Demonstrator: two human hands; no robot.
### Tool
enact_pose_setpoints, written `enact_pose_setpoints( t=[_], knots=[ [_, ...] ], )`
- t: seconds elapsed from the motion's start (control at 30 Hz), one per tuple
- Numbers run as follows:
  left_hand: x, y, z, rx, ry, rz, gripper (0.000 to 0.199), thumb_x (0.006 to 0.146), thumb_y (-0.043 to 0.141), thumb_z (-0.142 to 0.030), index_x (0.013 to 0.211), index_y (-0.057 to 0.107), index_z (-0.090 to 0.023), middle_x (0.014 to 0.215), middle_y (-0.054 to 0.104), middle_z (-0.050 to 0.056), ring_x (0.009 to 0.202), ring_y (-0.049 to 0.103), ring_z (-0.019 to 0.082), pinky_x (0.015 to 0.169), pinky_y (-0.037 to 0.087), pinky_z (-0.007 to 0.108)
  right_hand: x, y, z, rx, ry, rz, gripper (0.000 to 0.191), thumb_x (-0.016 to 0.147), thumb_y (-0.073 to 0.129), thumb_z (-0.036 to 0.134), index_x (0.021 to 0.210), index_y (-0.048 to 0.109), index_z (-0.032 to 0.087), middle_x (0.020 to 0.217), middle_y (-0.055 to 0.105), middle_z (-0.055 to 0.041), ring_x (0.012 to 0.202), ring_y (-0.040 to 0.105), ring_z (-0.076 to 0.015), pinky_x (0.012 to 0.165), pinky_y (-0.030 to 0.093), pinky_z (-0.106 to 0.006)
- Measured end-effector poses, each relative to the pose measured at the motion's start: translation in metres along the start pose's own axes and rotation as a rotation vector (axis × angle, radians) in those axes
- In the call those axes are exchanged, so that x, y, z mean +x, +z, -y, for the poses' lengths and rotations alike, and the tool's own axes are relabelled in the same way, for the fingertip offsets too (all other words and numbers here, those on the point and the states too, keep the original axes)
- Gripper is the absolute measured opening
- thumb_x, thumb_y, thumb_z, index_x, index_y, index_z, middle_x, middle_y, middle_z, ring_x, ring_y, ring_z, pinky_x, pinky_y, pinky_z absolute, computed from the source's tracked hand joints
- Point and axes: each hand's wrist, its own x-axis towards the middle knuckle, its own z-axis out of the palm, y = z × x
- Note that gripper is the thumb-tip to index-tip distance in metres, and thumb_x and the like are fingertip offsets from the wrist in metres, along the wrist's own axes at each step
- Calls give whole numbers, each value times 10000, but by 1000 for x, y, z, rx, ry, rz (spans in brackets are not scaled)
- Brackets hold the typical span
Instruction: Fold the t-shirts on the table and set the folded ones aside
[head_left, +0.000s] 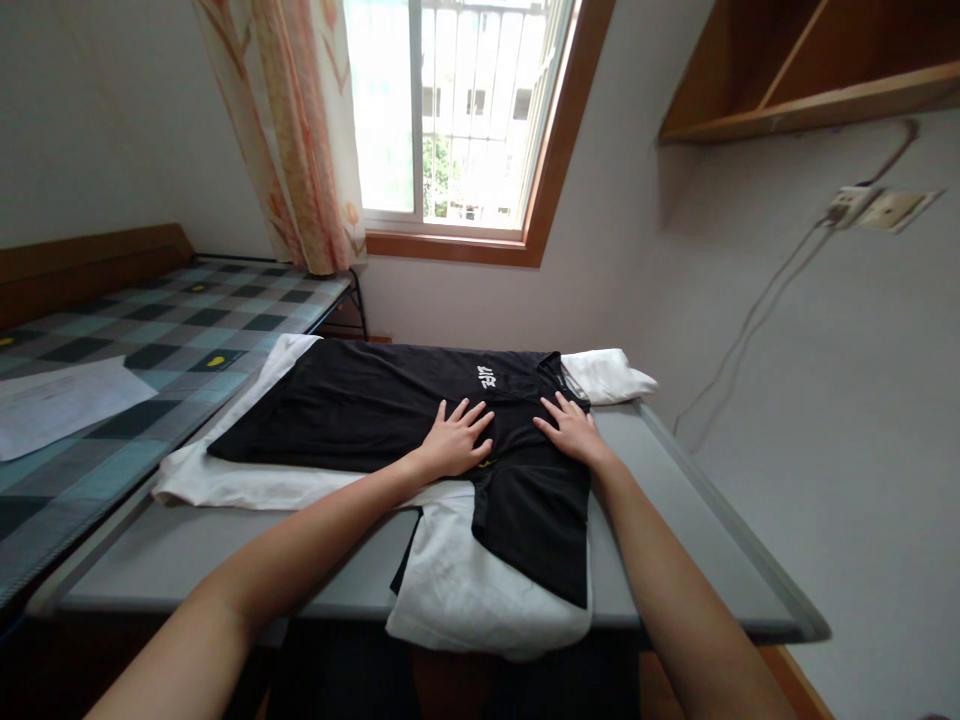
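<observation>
A black T-shirt [375, 395] with a small white print on its chest lies spread sideways, its collar to the right and its hem to the left. Beneath it is a white garment [487, 585], showing along the edges; its sleeve part hangs over the table's front edge under the black sleeve. My left hand [454, 440] rests on the black T-shirt below the print, fingers spread. Near the collar, my right hand [570, 428] lies flat on the shirt with its fingers apart. Neither hand grasps the cloth.
The grey table [675, 500] meets the wall on the right. To the left stands a bed with a checked cover [225, 320], papers [67, 400] lying on it. A window [472, 120] and a curtain [300, 140] are behind; cables [750, 315] hang from a wall socket [847, 207].
</observation>
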Motion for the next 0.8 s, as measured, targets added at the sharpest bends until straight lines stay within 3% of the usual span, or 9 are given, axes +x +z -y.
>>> enact_pose_setpoints(
  t=[0.63,0.8],
  knots=[
    [1,2,1,-45,7,-21,570,966,396,-480,1488,397,-252,1586,320,67,1468,232,349,1141,153,680,2,4,-3,20,-15,-42,634,956,361,584,1511,387,280,1618,239,-95,1451,262,-354,1133,251,-587],
    [-1,-5,1,-193,-1,-160,462,961,462,-416,1381,525,-234,1517,441,79,1444,302,305,1165,217,601,1,5,-4,45,-24,-57,619,953,398,558,1499,409,267,1608,264,-104,1445,265,-372,1126,243,-613]
  ],
)
